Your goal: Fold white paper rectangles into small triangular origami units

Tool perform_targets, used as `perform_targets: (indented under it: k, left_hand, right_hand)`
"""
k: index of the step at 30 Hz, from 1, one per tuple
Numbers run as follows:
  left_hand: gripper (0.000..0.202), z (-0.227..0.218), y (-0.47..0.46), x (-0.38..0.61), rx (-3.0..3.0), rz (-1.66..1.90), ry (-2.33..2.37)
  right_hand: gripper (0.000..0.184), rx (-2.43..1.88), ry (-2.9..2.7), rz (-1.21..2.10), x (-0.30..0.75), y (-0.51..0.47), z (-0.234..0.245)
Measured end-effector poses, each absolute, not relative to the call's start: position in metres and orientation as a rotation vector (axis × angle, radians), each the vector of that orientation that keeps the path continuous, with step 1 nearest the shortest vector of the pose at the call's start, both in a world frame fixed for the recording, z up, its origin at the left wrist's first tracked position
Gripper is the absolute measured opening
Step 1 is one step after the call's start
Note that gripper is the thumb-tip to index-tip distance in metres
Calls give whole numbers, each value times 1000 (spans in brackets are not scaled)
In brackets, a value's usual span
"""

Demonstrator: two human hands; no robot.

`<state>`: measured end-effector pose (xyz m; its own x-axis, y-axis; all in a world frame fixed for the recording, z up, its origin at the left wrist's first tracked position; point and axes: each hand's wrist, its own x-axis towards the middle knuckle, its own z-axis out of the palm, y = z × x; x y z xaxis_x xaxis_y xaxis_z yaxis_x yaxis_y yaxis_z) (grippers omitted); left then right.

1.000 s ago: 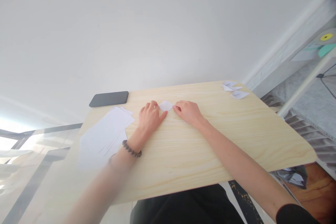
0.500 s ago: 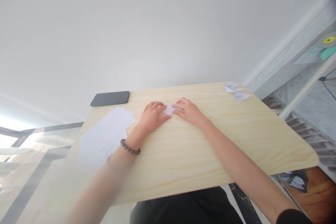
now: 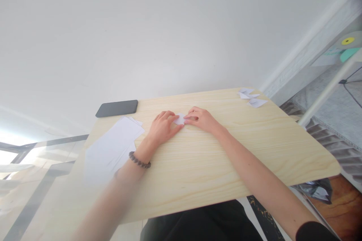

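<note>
Can't see the edges lol

Head cam: my left hand (image 3: 165,128) and right hand (image 3: 202,119) both pinch the small paper (image 3: 180,119) mid-table (image 3: 192,162), fingertips partly covering it. Marks on the far-right pale panel (image 3: 325,59) are too blurry for me.

Mid-frame, fingers (image 3: 174,117) of the left hand (image 3: 162,130) and right hand (image 3: 204,120) hold a small white paper (image 3: 180,119) at the surface (image 3: 198,173); folded papers (image 3: 257,102) lie right of centre.

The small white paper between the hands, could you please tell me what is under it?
The wood-grain tabletop shows around the small white paper; whatever lies beneath is covered and cannot be seen.
</note>
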<state>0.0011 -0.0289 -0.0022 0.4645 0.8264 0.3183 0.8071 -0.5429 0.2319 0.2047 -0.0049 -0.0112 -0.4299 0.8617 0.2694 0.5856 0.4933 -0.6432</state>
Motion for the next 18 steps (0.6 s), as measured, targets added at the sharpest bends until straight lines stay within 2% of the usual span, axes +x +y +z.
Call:
perform_targets:
  k: [18]
  left_hand:
    - [39,0,-31,5,2565,652,1532]
  right_hand:
    - [27,-1194,-2171,660,206,-4,-14]
